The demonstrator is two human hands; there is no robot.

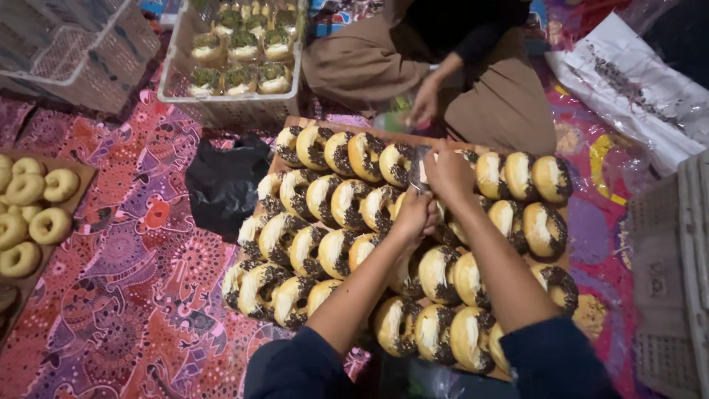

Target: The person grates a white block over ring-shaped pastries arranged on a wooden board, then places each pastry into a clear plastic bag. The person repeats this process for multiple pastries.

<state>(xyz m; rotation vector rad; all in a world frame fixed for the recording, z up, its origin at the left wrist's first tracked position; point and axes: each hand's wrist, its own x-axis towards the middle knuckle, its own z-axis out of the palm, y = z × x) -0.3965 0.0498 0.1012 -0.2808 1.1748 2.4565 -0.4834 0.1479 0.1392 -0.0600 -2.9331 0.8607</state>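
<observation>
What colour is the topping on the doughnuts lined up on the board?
White cream with dark chocolate sprinkles on the doughnuts, seen from the head camera.

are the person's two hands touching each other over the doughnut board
Cannot tell: in the head view the left hand and right hand overlap closely, hiding any contact.

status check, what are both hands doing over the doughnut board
Left hand and right hand pinched together on something small, unclear what. Below them, rows of chocolate-sprinkled split doughnuts on wooden board. Another person's hand at far edge, apart.
</observation>
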